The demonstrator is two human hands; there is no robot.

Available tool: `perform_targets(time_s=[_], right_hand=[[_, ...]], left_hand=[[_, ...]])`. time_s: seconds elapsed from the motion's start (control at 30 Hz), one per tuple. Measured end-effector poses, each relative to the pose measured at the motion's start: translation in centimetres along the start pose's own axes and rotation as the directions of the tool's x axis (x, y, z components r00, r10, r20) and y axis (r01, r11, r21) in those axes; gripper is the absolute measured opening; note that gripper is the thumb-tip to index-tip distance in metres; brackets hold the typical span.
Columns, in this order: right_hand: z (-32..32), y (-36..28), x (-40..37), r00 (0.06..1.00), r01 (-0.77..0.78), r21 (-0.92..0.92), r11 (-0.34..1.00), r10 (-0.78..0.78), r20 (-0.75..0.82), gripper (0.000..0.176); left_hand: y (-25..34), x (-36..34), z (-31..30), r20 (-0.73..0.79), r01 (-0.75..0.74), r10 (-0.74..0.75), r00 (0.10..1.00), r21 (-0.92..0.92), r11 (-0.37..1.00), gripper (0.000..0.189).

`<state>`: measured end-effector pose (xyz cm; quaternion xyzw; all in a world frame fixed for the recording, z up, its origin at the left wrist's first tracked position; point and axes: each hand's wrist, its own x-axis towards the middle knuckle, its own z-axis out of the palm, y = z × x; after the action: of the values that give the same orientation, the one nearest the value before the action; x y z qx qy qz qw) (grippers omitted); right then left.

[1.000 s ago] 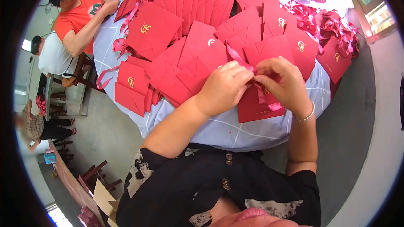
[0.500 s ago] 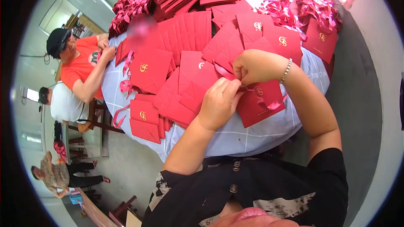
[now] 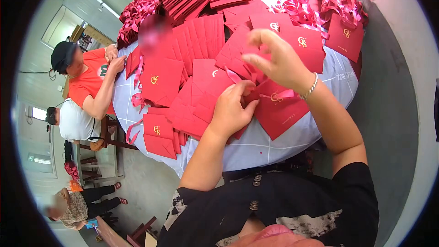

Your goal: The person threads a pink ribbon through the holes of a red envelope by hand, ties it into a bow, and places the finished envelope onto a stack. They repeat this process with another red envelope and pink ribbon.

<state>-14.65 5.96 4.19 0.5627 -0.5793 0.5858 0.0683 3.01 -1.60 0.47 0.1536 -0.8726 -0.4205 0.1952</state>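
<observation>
My left hand point(image 3: 232, 109) is low over the red bags, its thumb and curved fingers apart at the upper left corner of a red bag point(image 3: 286, 116) with a gold logo. A pink ribbon point(image 3: 283, 94) lies across the top of that bag, and another ribbon point(image 3: 233, 75) runs just above my left fingers. My right hand point(image 3: 279, 59) is raised above the same bag, its thumb and index finger spread with nothing visible between them. Whether my left fingertips touch the bag is unclear.
Red bags point(image 3: 201, 36) and ribbon piles point(image 3: 141, 16) cover much of the cloth-covered table point(image 3: 334, 87). A bag point(image 3: 345, 39) lies at the right. A co-worker in orange point(image 3: 93, 71) handles something at the left edge. Two more people point(image 3: 75, 119) are beyond.
My hands have moved apart from their shared pinch at the ribbon. My right hand has risen and opened; my left thumb and fingers have separated. The person in the patterned shirt has shifted.
</observation>
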Motion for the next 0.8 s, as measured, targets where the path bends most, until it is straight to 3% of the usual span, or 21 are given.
perform_targets(time_s=[0.07, 0.1, 0.17, 0.23, 0.37, 0.47, 0.5, 0.57, 0.63, 0.7, 0.8], right_hand=[[-0.9, -0.6, -2.7, 0.956, -0.152, -0.100, 0.983, 0.172, 0.236, 0.028], [-2.1, -2.0, -3.4, 0.839, -0.238, -0.230, 0.944, 0.319, 0.441, 0.026], [-2.4, -2.6, -6.4, 0.847, -0.142, -0.338, 0.930, 0.291, 0.444, 0.023], [-2.9, -2.3, -9.1, 0.866, -0.025, -0.442, 0.897, 0.240, 0.439, 0.024], [-7.9, -3.2, -10.5, 0.889, -0.172, -0.287, 0.942, 0.274, 0.366, 0.011], [-12.2, -3.6, -11.0, 0.814, -0.417, -0.232, 0.879, 0.474, 0.336, 0.008], [-13.2, -3.5, -11.4, 0.814, -0.415, -0.234, 0.879, 0.474, 0.337, 0.008], [-14.5, -3.2, -12.3, 0.802, -0.484, -0.234, 0.843, 0.535, 0.266, 0.009], [-14.5, -2.9, -13.4, 0.816, -0.502, -0.181, 0.846, 0.532, 0.225, 0.007], [-14.0, -2.1, -14.4, 0.756, -0.655, 0.124, 0.746, 0.645, 0.112, 0.006], [-12.8, -1.8, -14.5, 0.766, -0.639, 0.273, 0.719, 0.626, 0.145, 0.012]], left_hand=[[-1.1, 0.3, 0.3, -0.157, -0.261, 0.288, 0.945, 0.174, 0.950, 0.023], [-1.3, 0.3, 0.3, -0.161, -0.257, 0.285, 0.945, 0.175, 0.950, 0.023], [-1.4, 0.2, 0.4, -0.140, -0.111, 0.121, 0.983, 0.081, 0.991, 0.014], [-1.0, 0.4, 0.6, -0.178, -0.125, 0.144, 0.973, 0.116, 0.985, 0.011], [-1.2, 0.4, 0.2, -0.189, -0.032, 0.087, 0.978, 0.275, 0.961, 0.019], [-1.1, 0.5, 0.0, -0.180, 0.034, 0.031, 0.983, 0.349, 0.937, 0.023], [-1.0, 0.5, -0.1, -0.181, 0.034, 0.032, 0.983, 0.348, 0.937, 0.023], [-0.7, 0.8, -0.2, -0.158, -0.064, 0.145, 0.977, 0.429, 0.901, 0.023], [-0.2, 1.1, 0.0, -0.179, -0.134, 0.216, 0.960, 0.383, 0.914, 0.024], [0.5, 1.5, 0.3, -0.203, -0.210, 0.289, 0.935, 0.338, 0.917, 0.026], [1.1, 1.9, 1.3, -0.136, -0.226, 0.265, 0.955, 0.248, 0.942, 0.028]])
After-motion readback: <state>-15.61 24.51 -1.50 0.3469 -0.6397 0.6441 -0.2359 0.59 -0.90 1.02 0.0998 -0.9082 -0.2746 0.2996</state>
